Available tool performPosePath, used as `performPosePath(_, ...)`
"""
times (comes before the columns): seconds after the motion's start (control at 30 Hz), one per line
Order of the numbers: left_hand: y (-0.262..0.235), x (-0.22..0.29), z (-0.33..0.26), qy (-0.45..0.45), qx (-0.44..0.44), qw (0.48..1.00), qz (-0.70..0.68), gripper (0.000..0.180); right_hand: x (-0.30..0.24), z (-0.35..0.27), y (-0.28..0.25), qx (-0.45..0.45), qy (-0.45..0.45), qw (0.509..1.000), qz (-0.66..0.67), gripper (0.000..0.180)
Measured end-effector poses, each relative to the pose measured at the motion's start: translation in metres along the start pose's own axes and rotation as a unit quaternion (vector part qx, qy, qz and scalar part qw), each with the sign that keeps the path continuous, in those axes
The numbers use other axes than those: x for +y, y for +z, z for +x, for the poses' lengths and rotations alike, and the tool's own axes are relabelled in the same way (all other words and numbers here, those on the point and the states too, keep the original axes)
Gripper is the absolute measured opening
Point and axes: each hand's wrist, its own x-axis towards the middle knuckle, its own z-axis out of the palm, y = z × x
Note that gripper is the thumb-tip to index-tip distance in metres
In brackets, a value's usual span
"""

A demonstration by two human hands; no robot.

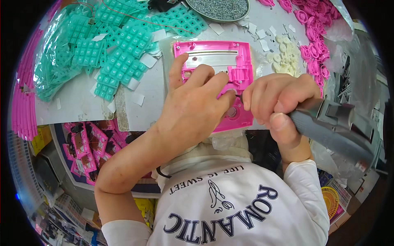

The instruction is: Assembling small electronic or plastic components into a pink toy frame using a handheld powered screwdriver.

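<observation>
Pink casing (pixel 213 61) lies under left hand (pixel 193 106), screwdriver (pixel 328 123) in right hand (pixel 279 102).

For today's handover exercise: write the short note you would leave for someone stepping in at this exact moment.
Left hand presses down on the pink plastic frame on the table.
Right hand grips a grey power screwdriver, its tip at a hole near the frame's lower right.
Teal keypad sheets lie upper left, a tray of screws at top.
Screws already in: cannot tell.
</observation>
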Motion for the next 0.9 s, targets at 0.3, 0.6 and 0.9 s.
performPosePath(0.3,-0.003,0.0,-0.002,-0.017,-0.009,1.0,-0.011,0.018,-0.004,0.012,-0.014,-0.048,0.034,0.996,0.061,0.024)
performPosePath(0.6,0.0,0.014,0.008,-0.062,0.081,0.99,-0.095,0.015,-0.048,0.017,-0.029,-0.075,-0.01,0.996,0.049,0.024)
performPosePath(0.9,-0.003,0.015,0.002,-0.06,0.084,0.984,-0.145,0.019,-0.05,0.015,-0.025,-0.062,0.006,0.996,0.071,0.024)
